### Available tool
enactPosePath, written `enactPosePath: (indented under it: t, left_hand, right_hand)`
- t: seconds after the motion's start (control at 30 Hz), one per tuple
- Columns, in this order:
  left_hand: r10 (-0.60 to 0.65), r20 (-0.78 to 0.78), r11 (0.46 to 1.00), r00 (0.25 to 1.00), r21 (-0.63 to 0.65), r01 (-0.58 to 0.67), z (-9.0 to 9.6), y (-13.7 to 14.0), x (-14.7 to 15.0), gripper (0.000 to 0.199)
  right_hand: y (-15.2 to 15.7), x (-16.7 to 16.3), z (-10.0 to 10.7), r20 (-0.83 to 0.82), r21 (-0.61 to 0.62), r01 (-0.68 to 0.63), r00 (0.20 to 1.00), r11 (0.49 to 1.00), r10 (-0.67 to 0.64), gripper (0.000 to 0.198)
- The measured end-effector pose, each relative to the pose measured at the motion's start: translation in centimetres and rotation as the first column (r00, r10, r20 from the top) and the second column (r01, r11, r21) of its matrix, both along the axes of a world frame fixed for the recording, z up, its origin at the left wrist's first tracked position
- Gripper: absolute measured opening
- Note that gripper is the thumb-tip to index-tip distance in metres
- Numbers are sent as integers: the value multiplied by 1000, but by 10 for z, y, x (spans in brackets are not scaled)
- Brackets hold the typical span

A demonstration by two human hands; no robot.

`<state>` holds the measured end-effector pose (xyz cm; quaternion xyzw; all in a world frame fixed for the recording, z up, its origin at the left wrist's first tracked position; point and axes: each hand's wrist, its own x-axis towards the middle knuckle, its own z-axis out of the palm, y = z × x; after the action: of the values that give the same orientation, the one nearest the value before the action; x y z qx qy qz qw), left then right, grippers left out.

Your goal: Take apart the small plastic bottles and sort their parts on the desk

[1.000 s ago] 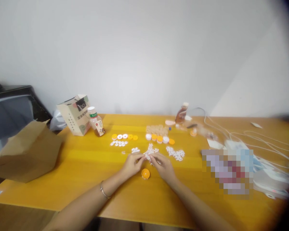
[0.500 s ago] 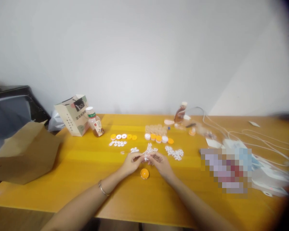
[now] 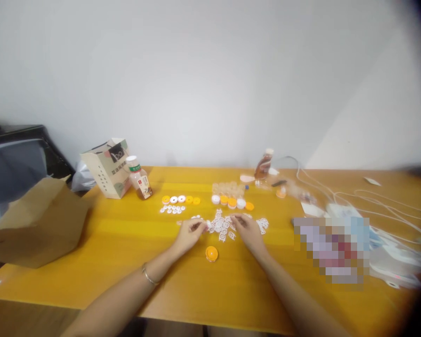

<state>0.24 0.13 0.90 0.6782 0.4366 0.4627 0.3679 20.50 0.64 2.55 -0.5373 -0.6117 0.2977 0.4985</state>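
Note:
My left hand (image 3: 190, 234) pinches a small white plastic piece (image 3: 208, 225) between thumb and fingertips, at the left edge of a pile of flat white openwork pieces (image 3: 219, 225). On the pile's right side is my right hand (image 3: 247, 230), its thumb and fingers drawn together; what they hold, if anything, is too small to make out. In front of both hands sits a round orange part (image 3: 212, 254) with a pale centre. More white openwork pieces (image 3: 263, 224) lie beyond my right hand, partly hidden by it. Several small white pieces (image 3: 195, 217) show just behind my left hand.
Behind stand rows of orange and white rings (image 3: 181, 199), small white discs (image 3: 173, 209), orange and white round parts (image 3: 232, 203) and clear cups (image 3: 228, 189). Two bottles (image 3: 140, 180), a paper bag (image 3: 107, 171), brown paper (image 3: 38, 224) and white cables (image 3: 337, 194) are farther out.
My hands, which met over the pile, have moved apart. The left has gone slightly left with a small white piece; the right has moved right, uncovering more of the pile.

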Motion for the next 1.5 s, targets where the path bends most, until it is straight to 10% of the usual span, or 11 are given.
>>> enactPosePath:
  t: [0.37,0.7,0.97,1.2,1.5]
  left_hand:
    - [41,-102,999,994,7,-40,-5,0,1,23]
    - [41,-129,999,991,15,-39,-4,-2,2,26]
    - [30,-172,989,985,147,-4,7,-21,10,22]
    - [-10,-242,977,970,206,62,15,-30,13,23]
    - [-349,-607,809,714,190,557,38,-14,-24,31]
  right_hand:
    - [9,-4,-25,444,129,-92,896,987,26,27]
    - [-3,-9,-8,304,151,-46,953,988,-2,28]
    - [-36,-35,0,48,166,-261,965,951,256,21]
    - [-20,-14,6,39,144,-146,989,979,142,21]
    - [27,91,4,292,-135,160,950,978,-115,18]
